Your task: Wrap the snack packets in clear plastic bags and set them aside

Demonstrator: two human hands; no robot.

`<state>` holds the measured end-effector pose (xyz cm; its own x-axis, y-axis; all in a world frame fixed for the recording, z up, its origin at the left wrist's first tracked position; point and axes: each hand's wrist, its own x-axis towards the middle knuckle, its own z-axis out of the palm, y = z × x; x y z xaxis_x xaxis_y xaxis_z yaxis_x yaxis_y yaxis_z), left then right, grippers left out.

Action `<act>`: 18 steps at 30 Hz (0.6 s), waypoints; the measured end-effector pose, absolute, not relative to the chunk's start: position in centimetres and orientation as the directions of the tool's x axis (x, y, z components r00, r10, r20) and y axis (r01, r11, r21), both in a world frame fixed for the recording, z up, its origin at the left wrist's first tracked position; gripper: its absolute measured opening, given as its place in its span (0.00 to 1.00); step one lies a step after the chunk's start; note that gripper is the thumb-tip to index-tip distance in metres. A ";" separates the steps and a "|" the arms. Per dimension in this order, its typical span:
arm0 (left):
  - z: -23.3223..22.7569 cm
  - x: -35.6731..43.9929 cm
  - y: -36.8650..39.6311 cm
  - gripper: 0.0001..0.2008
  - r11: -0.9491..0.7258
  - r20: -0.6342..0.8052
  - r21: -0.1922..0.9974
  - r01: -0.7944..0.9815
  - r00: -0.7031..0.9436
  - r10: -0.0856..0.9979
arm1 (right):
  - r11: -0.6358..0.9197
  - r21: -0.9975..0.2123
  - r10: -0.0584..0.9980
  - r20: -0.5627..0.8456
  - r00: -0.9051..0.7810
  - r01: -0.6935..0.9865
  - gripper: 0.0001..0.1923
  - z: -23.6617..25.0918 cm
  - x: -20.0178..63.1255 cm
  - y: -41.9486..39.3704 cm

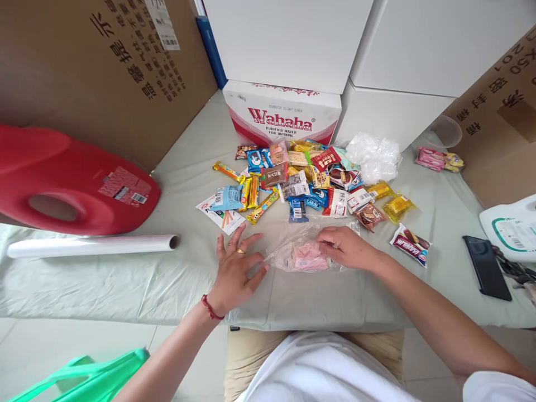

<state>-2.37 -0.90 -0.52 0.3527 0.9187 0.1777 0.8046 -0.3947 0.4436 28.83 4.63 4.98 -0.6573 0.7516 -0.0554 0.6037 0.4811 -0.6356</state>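
Note:
A clear plastic bag [293,245] lies flat on the grey-green cloth [125,279] in front of me, with a pink snack packet [309,258] inside it. My right hand [345,248] rests on the bag's right side, fingers curled on the plastic over the pink packet. My left hand [237,271] lies flat on the cloth with fingers spread, its fingertips touching the bag's left edge. Just beyond the bag spreads a pile of several small wrapped snacks [305,178].
A white roll [92,245] and a red plastic object [62,178] lie at the left. Cardboard and white boxes, one marked Wahaha [282,114], stand behind. A crumpled clear bag [374,156], a black phone [486,267], more snacks [438,159] and a green stool [87,377] are around.

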 end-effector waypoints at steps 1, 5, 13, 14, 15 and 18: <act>-0.9 -2.4 -1.1 0.12 -0.329 0.163 0.487 0.809 0.286 0.944 | 0.439 -0.616 0.779 -0.102 -0.619 0.654 0.15 4.6 28.5 5.0; -2.2 -2.1 -1.8 0.14 -0.116 0.116 0.609 0.784 0.057 0.992 | 0.396 -0.413 0.841 -0.197 -0.505 0.820 0.13 3.4 27.5 5.8; -2.8 -0.9 -1.9 0.16 -0.029 0.160 0.601 0.799 -0.084 0.984 | 0.482 -0.254 0.867 0.275 -0.416 0.838 0.14 5.4 27.1 2.6; -2.9 -0.9 -1.8 0.16 -0.026 0.167 0.608 0.794 -0.095 0.981 | 0.516 -0.292 0.848 0.309 -0.431 0.805 0.15 5.8 26.7 1.7; -3.0 -1.0 -1.7 0.14 -0.023 0.177 0.617 0.786 -0.111 0.978 | 0.549 -0.329 0.832 0.308 -0.462 0.768 0.15 6.0 26.2 0.9; -2.6 -1.0 -2.5 0.07 0.006 0.290 0.637 0.771 -0.248 0.924 | 0.602 -0.376 0.793 0.180 -0.582 0.704 0.19 4.9 24.5 -0.9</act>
<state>-1.03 -2.54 -2.58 -0.2478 0.9242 0.2905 0.7705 0.0062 0.6374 24.52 -0.90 4.91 -0.5823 0.7929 0.1795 0.7040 0.6022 -0.3764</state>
